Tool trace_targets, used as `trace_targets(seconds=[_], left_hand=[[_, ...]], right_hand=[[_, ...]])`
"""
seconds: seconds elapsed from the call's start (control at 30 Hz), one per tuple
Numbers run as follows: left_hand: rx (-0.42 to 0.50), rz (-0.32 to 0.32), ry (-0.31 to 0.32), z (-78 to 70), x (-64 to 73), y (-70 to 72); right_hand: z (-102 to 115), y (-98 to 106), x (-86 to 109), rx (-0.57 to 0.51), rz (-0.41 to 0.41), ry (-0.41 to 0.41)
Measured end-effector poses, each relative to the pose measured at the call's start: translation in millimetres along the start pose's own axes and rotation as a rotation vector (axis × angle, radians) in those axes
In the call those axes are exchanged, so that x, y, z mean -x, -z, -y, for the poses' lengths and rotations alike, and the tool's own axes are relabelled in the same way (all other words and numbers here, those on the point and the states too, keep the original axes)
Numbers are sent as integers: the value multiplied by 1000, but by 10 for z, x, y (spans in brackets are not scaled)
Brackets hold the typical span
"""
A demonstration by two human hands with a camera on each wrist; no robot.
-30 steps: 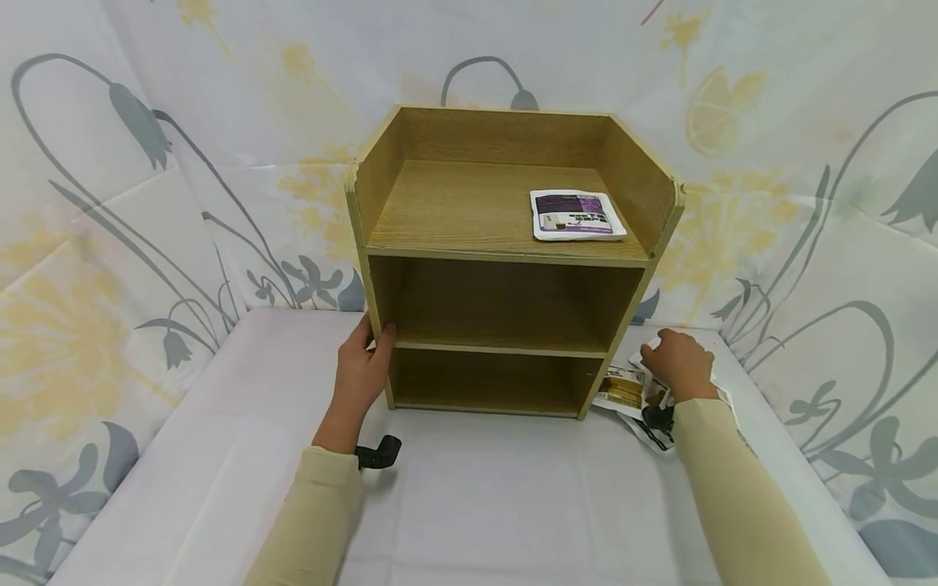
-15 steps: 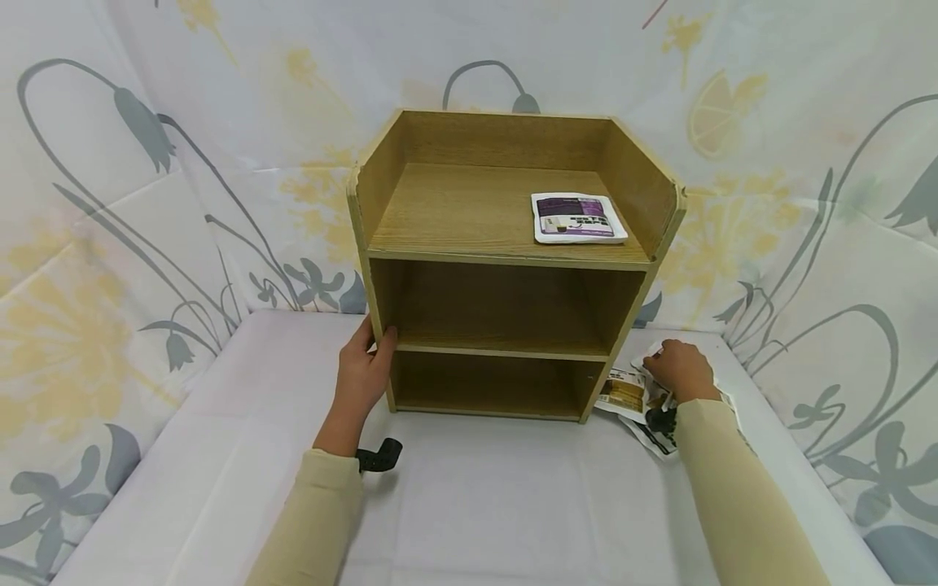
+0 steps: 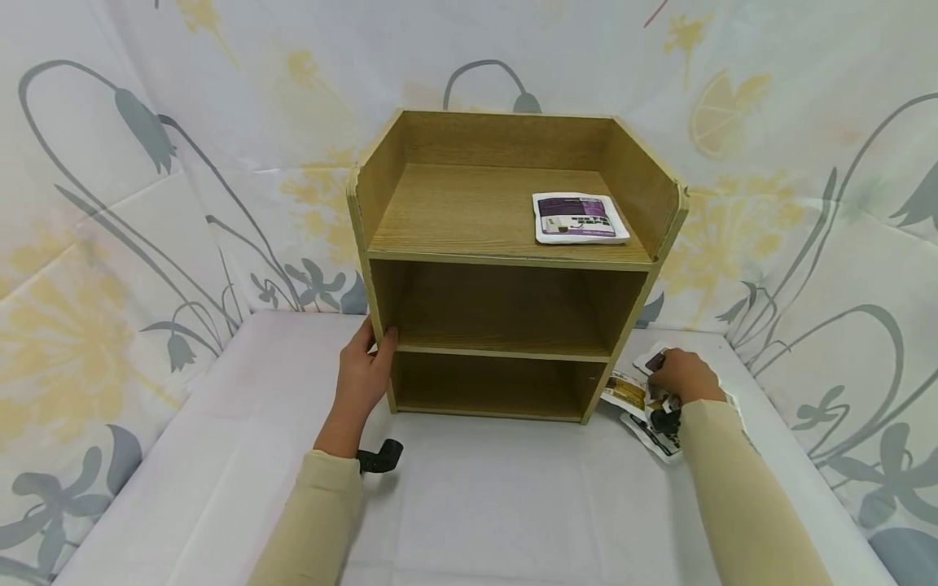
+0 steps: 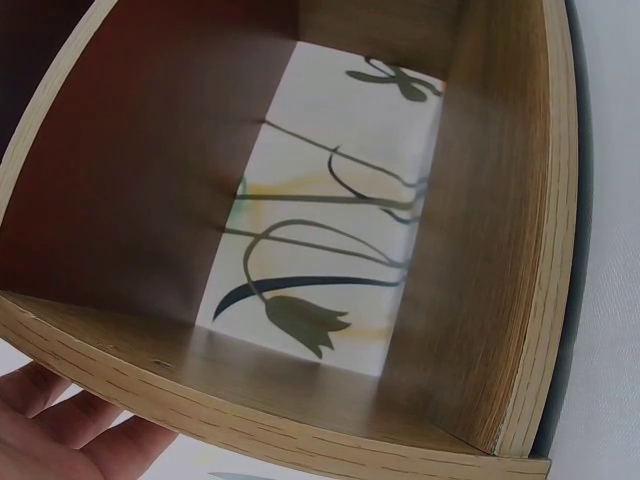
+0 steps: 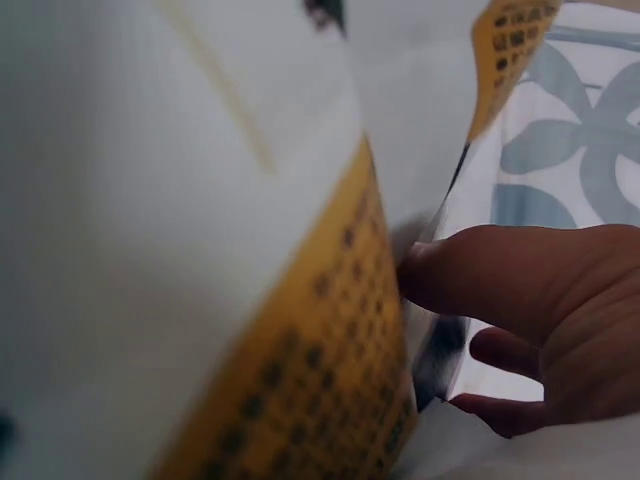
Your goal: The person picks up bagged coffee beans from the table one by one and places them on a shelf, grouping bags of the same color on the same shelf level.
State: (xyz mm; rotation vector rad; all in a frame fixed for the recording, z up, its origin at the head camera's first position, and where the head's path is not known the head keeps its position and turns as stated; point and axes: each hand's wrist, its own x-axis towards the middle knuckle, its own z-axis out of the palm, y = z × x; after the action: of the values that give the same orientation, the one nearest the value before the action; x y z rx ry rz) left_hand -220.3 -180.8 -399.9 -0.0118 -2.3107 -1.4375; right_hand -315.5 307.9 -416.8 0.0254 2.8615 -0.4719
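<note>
In the head view a small wooden shelf unit (image 3: 440,256) stands upright at the middle. My left hand (image 3: 359,374) grips its left side panel, thumb in front and fingers behind. The left wrist view shows fingertips (image 4: 125,450) below the wooden edge (image 4: 250,430). To the right of the unit, my right hand (image 3: 689,377) pinches a flat white packet (image 3: 649,360) within a loose pile. Its thumb lies against a packet edge in the right wrist view, beside a packet with an orange printed strip (image 5: 320,330). My palm and wrist hide part of the pile.
A white and purple packet (image 3: 579,218) lies on the unit's top, at the right. A yellow-brown packet (image 3: 623,392) and a dark-printed packet (image 3: 650,439) lie by its right foot. Patterned cloth (image 3: 220,203) rises behind and at both sides of the white-covered table (image 3: 484,496).
My right hand has shifted slightly down and right among the packets, showing more of the one at its fingertips. The left hand stays on the shelf unit.
</note>
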Motion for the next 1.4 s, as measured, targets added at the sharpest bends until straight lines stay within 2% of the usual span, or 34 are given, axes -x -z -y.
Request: trace_targets(seconds=[0.23, 0.43, 0.6, 0.9, 1.03, 1.27, 1.4], left_hand=[[5, 4, 3, 2, 4, 2], [9, 5, -6, 5, 0, -1], [8, 5, -7, -2, 1, -3], [17, 2, -13, 25, -15, 2], [13, -1, -19, 31, -23, 1], [13, 1, -13, 23, -14, -4], [12, 1, -13, 21, -16, -5]], right_hand=[[-22, 11, -23, 35, -12, 14], [-25, 6, -63, 126, -45, 52], [-12, 9, -97, 205, -122, 110], [93, 27, -97, 240, -285, 161], [181, 77, -89, 206, -293, 170], [254, 172, -68, 123, -214, 172], [297, 218, -14, 70, -266, 215]])
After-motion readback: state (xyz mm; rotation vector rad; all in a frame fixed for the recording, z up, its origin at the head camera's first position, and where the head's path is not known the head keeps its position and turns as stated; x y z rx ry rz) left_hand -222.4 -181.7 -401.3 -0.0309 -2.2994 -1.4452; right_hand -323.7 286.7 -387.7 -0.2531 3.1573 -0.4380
